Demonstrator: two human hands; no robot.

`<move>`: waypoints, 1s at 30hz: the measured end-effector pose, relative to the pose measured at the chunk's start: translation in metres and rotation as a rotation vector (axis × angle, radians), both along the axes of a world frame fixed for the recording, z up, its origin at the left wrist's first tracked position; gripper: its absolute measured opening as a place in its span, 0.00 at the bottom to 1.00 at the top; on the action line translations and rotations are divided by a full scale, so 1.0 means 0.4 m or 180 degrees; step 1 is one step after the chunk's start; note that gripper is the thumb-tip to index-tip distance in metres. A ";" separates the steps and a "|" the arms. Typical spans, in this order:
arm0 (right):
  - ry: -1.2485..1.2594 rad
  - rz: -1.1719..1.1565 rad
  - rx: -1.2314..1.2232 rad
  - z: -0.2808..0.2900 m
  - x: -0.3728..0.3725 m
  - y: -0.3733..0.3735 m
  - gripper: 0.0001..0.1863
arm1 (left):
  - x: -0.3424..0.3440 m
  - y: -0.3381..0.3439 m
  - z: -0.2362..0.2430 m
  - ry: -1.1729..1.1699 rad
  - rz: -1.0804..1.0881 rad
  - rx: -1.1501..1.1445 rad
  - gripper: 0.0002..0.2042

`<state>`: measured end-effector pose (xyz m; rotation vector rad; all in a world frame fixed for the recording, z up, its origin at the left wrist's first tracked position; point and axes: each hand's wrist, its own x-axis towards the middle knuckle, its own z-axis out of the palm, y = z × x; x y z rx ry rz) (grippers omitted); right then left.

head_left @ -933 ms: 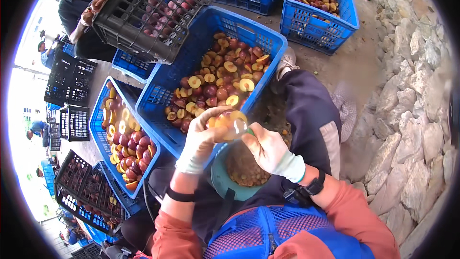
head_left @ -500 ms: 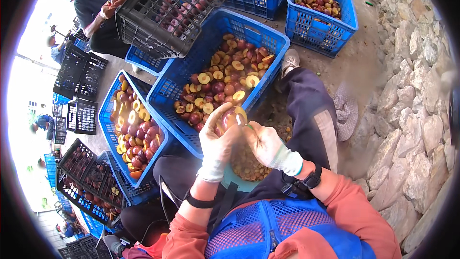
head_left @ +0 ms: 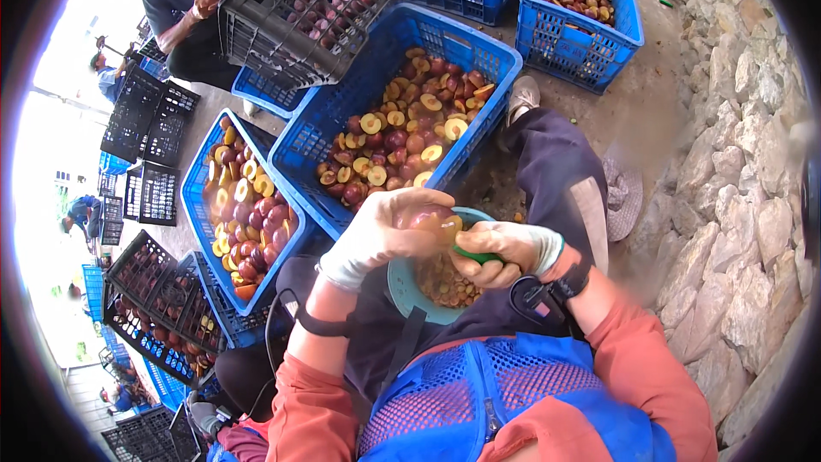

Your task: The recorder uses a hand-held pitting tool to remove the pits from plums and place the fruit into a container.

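My left hand (head_left: 382,229), in a pale glove, is closed around a reddish plum (head_left: 438,221) whose yellow flesh shows at one side. Facing it, my gloved right hand (head_left: 510,251) grips a small knife by its green handle (head_left: 475,255); its blade is hidden or too blurred to make out. Both hands are over a teal bowl (head_left: 402,289) at my lap, filled with plum pits (head_left: 449,282). Just beyond stands a large blue crate (head_left: 301,178) of halved plums (head_left: 395,135).
Another blue crate (head_left: 193,214) with plum halves and whole plums stands to the left. A black crate (head_left: 286,68) of plums rests at the large crate's far left corner, beside a seated person (head_left: 195,34). One more blue crate (head_left: 590,50) is at far right. A stone wall (head_left: 744,231) borders the right.
My hands have come down and apart slightly, the right moving rightward. The green knife handle now shows more, and more of the teal bowl's far rim is visible. The view has shifted slightly.
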<state>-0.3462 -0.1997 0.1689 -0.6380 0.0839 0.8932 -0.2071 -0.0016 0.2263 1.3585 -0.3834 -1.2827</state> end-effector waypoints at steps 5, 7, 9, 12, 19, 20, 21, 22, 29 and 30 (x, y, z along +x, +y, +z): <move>-0.1698 0.0728 -0.2079 -0.030 -0.003 0.003 0.26 | 0.031 0.029 -0.019 -0.1042 -0.1291 0.0958 0.21; -0.2928 0.0743 -0.3318 -0.087 -0.017 0.008 0.22 | 0.054 0.067 -0.050 -0.1039 -0.0833 0.1162 0.21; -0.2623 0.0098 -0.4161 -0.082 -0.034 0.031 0.20 | 0.055 0.107 -0.065 -0.0747 -0.0313 0.1090 0.22; -0.2468 -0.0814 -0.4091 -0.045 0.017 0.064 0.18 | 0.031 0.141 -0.087 -0.0436 -0.0132 0.0997 0.22; -0.2660 -0.1988 -0.2922 -0.080 0.033 0.120 0.10 | -0.033 0.107 -0.092 -0.0458 -0.0018 0.0894 0.23; -0.2215 -0.2018 -0.3097 -0.129 0.038 0.117 0.06 | -0.038 0.100 -0.094 -0.0532 -0.0061 0.0972 0.23; -0.1651 -0.2045 -0.2996 -0.116 0.046 0.111 0.05 | -0.045 0.105 -0.099 -0.0476 0.0002 0.0905 0.23; -0.1104 -0.2061 -0.2885 -0.093 0.056 0.106 0.05 | -0.059 0.107 -0.090 -0.0389 0.0214 0.0695 0.23; -0.3607 -0.1743 -0.3812 -0.061 0.031 0.148 0.18 | -0.074 0.137 -0.145 -0.0373 0.0880 0.0302 0.18; -0.3583 -0.1668 -0.3816 -0.060 0.032 0.148 0.18 | -0.073 0.134 -0.148 -0.0142 0.0842 0.0353 0.17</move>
